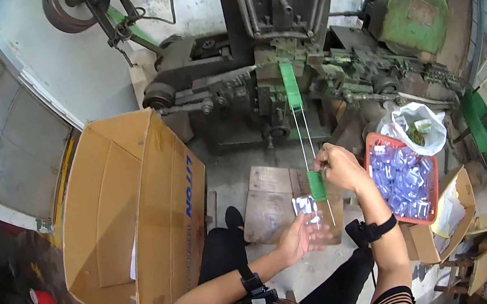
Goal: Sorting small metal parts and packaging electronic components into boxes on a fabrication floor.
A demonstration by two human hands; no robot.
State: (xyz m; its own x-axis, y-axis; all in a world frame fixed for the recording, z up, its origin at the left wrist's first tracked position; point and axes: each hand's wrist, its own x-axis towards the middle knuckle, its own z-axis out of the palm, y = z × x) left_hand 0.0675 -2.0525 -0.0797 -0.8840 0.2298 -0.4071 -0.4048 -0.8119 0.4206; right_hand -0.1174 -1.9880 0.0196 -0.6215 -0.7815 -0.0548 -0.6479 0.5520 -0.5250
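Two thin parallel metal rods slope from the machine toward me. A stack of green pieces sits on their far end, and a shorter green stack is lower down. My right hand is closed, its bent fingers at the rods just above the lower stack; the fingertips are partly hidden. Below that stack, my left hand holds a small shiny clear plastic piece at its thumb and fingertips. Its other fingers are spread and blurred.
A wooden board lies beneath my hands. At right stand a red basket of clear bluish plastic pieces and a white plastic bag. A large open cardboard box is at left. The dark, greasy machine fills the far side.
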